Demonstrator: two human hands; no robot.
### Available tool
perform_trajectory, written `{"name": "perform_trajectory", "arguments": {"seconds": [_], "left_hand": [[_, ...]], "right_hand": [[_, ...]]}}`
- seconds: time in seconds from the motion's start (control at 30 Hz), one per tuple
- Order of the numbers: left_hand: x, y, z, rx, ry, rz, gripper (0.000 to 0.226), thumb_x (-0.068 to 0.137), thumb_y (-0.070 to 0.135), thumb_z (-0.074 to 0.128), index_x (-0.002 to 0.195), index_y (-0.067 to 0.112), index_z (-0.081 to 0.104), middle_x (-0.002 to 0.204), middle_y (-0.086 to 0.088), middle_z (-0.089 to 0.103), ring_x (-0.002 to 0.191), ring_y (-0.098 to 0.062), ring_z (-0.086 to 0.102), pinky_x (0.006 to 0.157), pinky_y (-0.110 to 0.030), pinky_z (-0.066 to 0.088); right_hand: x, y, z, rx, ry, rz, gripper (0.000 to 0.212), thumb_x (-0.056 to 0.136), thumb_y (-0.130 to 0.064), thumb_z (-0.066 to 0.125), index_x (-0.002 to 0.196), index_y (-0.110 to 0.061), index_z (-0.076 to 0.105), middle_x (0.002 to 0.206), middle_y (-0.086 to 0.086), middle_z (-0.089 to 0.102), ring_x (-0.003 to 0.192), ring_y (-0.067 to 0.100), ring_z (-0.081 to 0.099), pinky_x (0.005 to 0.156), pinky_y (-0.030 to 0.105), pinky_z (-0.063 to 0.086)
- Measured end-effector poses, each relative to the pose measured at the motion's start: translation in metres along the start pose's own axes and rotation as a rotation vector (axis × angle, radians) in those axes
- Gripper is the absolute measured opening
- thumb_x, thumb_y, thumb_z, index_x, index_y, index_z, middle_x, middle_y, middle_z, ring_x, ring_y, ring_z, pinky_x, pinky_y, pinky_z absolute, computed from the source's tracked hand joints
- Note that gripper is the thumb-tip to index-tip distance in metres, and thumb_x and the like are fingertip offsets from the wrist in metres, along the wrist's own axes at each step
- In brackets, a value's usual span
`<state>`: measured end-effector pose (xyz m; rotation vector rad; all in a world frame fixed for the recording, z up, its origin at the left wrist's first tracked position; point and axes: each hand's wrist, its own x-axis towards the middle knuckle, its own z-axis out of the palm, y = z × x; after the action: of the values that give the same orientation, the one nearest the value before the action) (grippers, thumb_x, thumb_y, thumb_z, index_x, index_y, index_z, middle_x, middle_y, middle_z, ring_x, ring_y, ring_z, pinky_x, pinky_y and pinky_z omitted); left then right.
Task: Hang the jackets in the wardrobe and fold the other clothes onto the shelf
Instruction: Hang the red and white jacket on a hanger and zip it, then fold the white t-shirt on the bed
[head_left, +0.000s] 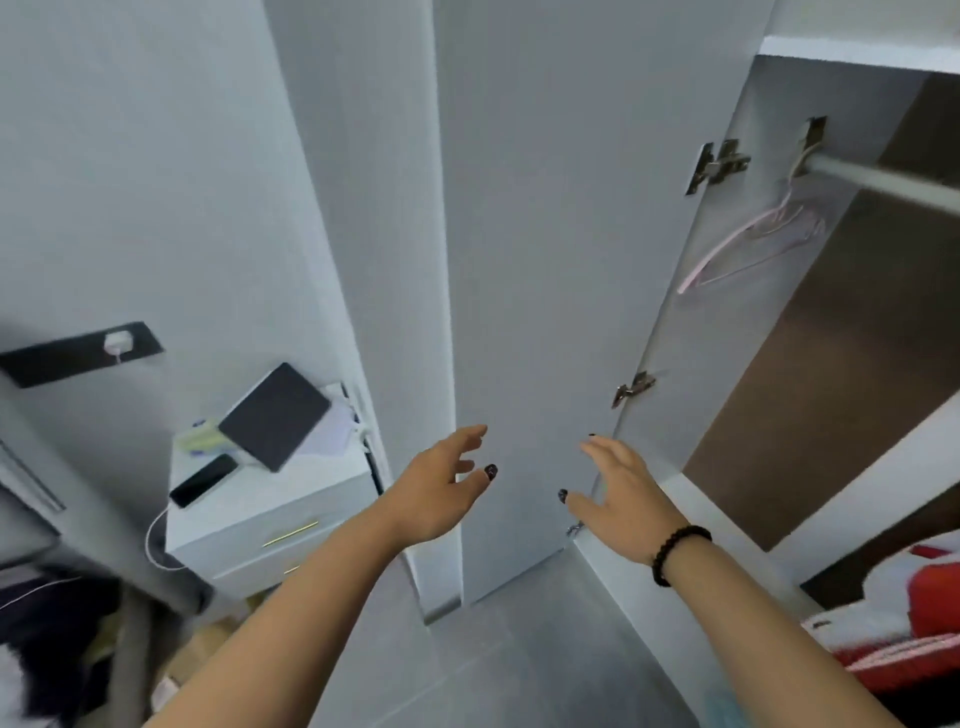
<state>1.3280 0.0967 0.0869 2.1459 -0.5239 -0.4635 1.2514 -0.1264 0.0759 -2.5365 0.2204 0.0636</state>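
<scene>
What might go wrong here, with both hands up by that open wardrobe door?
The left hand and right hand hold nothing near the open white wardrobe door; they could knock it. The pink plastic hangers on the metal rail look bunched and may tangle. The black phone sits near the white nightstand edge.

Two bare forearms in view, no sleeves visible up to frame edge. Left hand (441, 488): no rings, no watch, no band at wrist; dark polish on thumbnail. Right hand (618, 499): dark polish on thumbnail and on one fingertip nail; no rings seen. Bracelet (675, 553) of round black beads, single strand, sits snug round right wrist. Other nails turned away or blurred, polish not confirmed. No gloves, no markings on either arm.
</scene>
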Motion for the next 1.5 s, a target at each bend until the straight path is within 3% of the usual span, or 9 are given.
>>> {"name": "perform_trajectory", "arguments": {"seconds": [0.2,0.4,0.7,1.2,1.33,1.43,1.5], "left_hand": [[-0.083,-0.075,-0.079,0.008,0.135,-0.119,0.048,0.097,0.033,0.052,0.144,0.029,0.039,0.142,0.009,0.048,0.122,-0.009,0.052,0.096,-0.021,0.042],[-0.160,-0.140,-0.143,-0.039,0.283,-0.261,0.046,0.098,0.031,0.051,0.143,0.028,0.039,0.140,0.008,0.048,0.123,-0.009,0.050,0.097,-0.022,0.042],[-0.250,-0.217,-0.206,-0.175,0.504,-0.504,0.045,0.097,0.021,0.051,0.141,0.027,0.044,0.133,0.009,0.053,0.121,-0.008,0.050,0.099,-0.023,0.041],[-0.280,-0.338,-0.320,-0.331,0.742,-0.782,0.042,0.099,0.018,0.048,0.140,0.022,0.043,0.132,0.003,0.053,0.122,-0.010,0.049,0.095,-0.019,0.038],[-0.284,-0.363,-0.344,-0.367,0.799,-0.829,0.040,0.099,0.019,0.048,0.139,0.023,0.044,0.131,0.005,0.054,0.121,-0.010,0.049,0.096,-0.023,0.040],[-0.287,-0.381,-0.358,-0.384,0.838,-0.861,0.040,0.098,0.018,0.049,0.138,0.024,0.046,0.128,0.007,0.056,0.116,-0.010,0.052,0.087,-0.022,0.043],[-0.287,-0.392,-0.368,-0.390,0.852,-0.874,0.040,0.098,0.018,0.050,0.137,0.024,0.047,0.128,0.006,0.056,0.117,-0.011,0.052,0.089,-0.025,0.045]], "right_hand": [[0.007,-0.105,0.082,0.018,-0.157,-0.156,0.062,0.093,-0.037,0.054,0.146,-0.018,0.029,0.154,-0.007,0.016,0.141,0.009,0.015,0.114,0.023,0.022],[0.021,-0.204,0.152,-0.021,-0.310,-0.348,0.057,0.094,-0.036,0.052,0.145,-0.021,0.030,0.152,-0.011,0.018,0.137,0.006,0.023,0.103,0.012,0.018],[0.053,-0.337,0.246,-0.151,-0.518,-0.633,0.053,0.093,-0.032,0.055,0.141,-0.017,0.039,0.152,-0.004,0.023,0.139,0.011,0.025,0.110,0.019,0.021],[0.151,-0.511,0.393,-0.237,-0.782,-0.926,0.045,0.093,-0.030,0.053,0.136,-0.020,0.045,0.149,-0.006,0.027,0.132,0.008,0.034,0.104,0.016,0.026],[0.170,-0.546,0.414,-0.267,-0.826,-0.967,0.045,0.095,-0.030,0.051,0.138,-0.020,0.043,0.150,-0.006,0.026,0.134,0.012,0.033,0.109,0.024,0.029],[0.177,-0.567,0.425,-0.278,-0.878,-0.948,0.045,0.095,-0.030,0.050,0.138,-0.020,0.042,0.150,-0.006,0.025,0.116,0.013,0.049,0.101,0.024,0.036],[0.182,-0.576,0.433,-0.274,-0.893,-0.961,0.045,0.095,-0.031,0.050,0.138,-0.020,0.041,0.150,-0.007,0.024,0.082,-0.002,0.050,0.093,0.020,0.038]]}}
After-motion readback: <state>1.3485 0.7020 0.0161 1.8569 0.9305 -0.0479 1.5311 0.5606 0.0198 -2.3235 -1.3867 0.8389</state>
